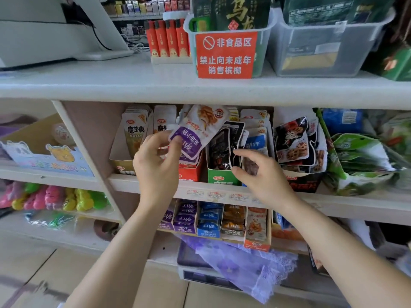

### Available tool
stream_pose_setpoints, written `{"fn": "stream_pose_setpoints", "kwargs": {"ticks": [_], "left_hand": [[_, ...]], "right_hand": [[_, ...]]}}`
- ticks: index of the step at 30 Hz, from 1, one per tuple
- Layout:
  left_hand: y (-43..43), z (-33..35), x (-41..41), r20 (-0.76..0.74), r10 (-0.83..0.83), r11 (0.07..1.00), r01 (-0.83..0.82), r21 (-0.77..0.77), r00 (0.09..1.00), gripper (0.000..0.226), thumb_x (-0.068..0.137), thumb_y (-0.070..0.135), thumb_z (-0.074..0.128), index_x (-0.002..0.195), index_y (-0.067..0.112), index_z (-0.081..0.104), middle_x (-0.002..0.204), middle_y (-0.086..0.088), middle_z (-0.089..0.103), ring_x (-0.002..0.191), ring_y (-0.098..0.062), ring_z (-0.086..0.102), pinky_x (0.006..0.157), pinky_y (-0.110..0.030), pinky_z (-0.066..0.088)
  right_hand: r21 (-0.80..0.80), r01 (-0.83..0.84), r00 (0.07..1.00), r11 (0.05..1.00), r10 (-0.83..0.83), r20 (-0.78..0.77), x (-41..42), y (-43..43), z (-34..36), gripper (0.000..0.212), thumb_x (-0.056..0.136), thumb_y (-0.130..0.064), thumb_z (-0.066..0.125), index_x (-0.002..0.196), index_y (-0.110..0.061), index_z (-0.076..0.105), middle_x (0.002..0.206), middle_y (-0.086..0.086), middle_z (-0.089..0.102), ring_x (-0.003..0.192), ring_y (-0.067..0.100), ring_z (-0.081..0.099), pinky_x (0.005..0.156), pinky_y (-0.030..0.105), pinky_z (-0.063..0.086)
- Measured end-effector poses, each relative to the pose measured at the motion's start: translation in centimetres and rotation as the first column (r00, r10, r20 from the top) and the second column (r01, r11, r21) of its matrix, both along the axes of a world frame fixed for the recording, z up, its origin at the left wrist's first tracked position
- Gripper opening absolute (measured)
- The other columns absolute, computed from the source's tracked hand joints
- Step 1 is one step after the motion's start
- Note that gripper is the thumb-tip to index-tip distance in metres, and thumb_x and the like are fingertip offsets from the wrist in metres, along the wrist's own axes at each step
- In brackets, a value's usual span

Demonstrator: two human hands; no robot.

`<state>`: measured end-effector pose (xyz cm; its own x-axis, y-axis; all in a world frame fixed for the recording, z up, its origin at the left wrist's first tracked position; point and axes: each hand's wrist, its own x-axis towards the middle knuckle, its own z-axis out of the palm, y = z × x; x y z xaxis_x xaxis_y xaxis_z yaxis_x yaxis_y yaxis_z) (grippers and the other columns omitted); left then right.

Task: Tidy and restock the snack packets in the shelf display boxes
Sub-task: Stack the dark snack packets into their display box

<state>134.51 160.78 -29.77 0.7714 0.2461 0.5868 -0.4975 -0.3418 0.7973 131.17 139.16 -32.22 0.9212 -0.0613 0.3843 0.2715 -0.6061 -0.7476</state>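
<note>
tidying: my left hand (155, 161) pinches purple pkts (189, 140) over red box (189, 174); right hand (260, 172) loose, empty, by black pkts (223, 145). next imo: slot purple in upright.

One wide-angle view, worn at the head, faced forward and tilted down, middle shelf (344, 203) framed close and centred, top shelf (111, 83) seen from just above, floor (33, 263) caught near left.

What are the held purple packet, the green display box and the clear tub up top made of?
Purple packet: glossy plastic film, seemingly; it shines and bends. Green display box: printed cardboard, likely; flat matte walls. Clear tub: rigid translucent plastic; contents show through.
</note>
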Motion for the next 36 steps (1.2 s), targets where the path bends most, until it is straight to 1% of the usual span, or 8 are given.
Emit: {"fn": "stream_pose_setpoints", "kwargs": {"ticks": [5,10,15,17,21,25,30,36], "left_hand": [[1.5,0.7,-2.2,-0.138,-0.287,0.951,0.265,-0.157,0.948,0.012,0.101,0.016,0.064,0.096,0.005,0.066,0.078,-0.006,0.077,0.067,-0.02,0.074,0.062,-0.034,0.061],[3.0,0.1,-2.6,-0.344,-0.47,0.881,0.454,-0.133,0.813,0.01,0.097,0.017,0.067,0.095,0.008,0.07,0.085,-0.01,0.079,0.072,-0.017,0.075,0.065,-0.029,0.061],[3.0,-0.3,-2.6,-0.438,-0.568,0.804,0.584,-0.115,0.696,0.009,0.097,0.016,0.065,0.097,0.008,0.069,0.087,-0.008,0.079,0.076,-0.015,0.075,0.064,-0.023,0.058],[2.9,-0.5,-2.5,-0.458,-0.579,0.787,0.61,-0.097,0.674,0.01,0.098,0.017,0.064,0.099,0.008,0.07,0.087,-0.007,0.079,0.078,-0.014,0.075,0.064,-0.021,0.057],[2.7,-1.1,-2.6,-0.512,-0.636,0.756,0.6,-0.261,0.578,0.025,0.091,0.032,0.066,0.105,0.011,0.07,0.096,-0.009,0.078,0.085,-0.018,0.074,0.076,-0.03,0.062],[2.5,-2.0,-2.7,-0.508,-0.731,0.678,0.56,-0.476,0.454,0.043,0.083,0.041,0.068,0.118,0.015,0.066,0.108,-0.009,0.076,0.098,-0.021,0.071,0.096,-0.042,0.057],[3.9,-3.8,-4.6,-0.487,-0.787,0.617,0.475,-0.627,0.378,0.044,0.081,0.022,0.072,0.121,0.01,0.059,0.116,-0.013,0.075,0.106,-0.024,0.073,0.086,-0.032,0.062],[4.8,-9.8,-7.5,-0.655,-0.65,0.755,0.233,-0.612,0.385,0.022,0.092,0.006,0.072,0.113,0.007,0.067,0.106,-0.015,0.078,0.093,-0.022,0.076,0.08,-0.031,0.063]], "right_hand": [[0.286,0.013,0.998,0.958,-0.028,0.048,-1.6,-0.4,1.3,0.051,0.087,-0.027,0.075,0.132,-0.036,0.054,0.129,-0.018,0.06,0.116,0.0,0.059,0.102,0.027,0.048],[0.477,-0.188,0.973,0.858,0.23,-0.03,-3.1,-0.4,1.9,0.072,0.077,-0.033,0.079,0.141,-0.035,0.047,0.135,-0.007,0.061,0.118,0.01,0.063,0.1,0.036,0.051],[0.449,-0.262,0.924,0.855,0.357,-0.141,-3.5,-0.1,1.0,0.075,0.078,-0.017,0.083,0.142,-0.038,0.05,0.137,-0.001,0.061,0.126,0.021,0.059,0.108,0.049,0.046],[0.514,-0.264,0.906,0.816,0.393,-0.158,-3.7,0.0,0.9,0.069,0.08,-0.003,0.079,0.138,-0.031,0.055,0.127,0.007,0.067,0.116,0.027,0.066,0.1,0.047,0.053],[0.563,-0.242,0.896,0.79,0.404,-0.182,-3.9,0.3,0.9,0.053,0.077,0.004,0.073,0.124,-0.018,0.063,0.109,0.013,0.074,0.099,0.026,0.073,0.077,0.035,0.061],[0.595,-0.027,0.965,0.803,0.178,-0.195,-4.0,1.0,-0.3,0.03,0.082,0.005,0.074,0.103,-0.015,0.068,0.093,0.007,0.075,0.081,0.02,0.074,0.054,0.029,0.055],[0.624,0.088,0.967,0.776,0.083,-0.24,-5.6,3.0,-3.0,0.019,0.082,-0.005,0.078,0.094,-0.012,0.066,0.09,0.008,0.076,0.08,0.023,0.074,0.061,0.039,0.06],[0.501,0.223,0.871,0.836,0.06,-0.488,-8.6,5.7,-8.7,0.024,0.084,-0.014,0.079,0.091,0.001,0.062,0.079,0.011,0.075,0.07,0.023,0.072,0.062,0.04,0.061]]}}
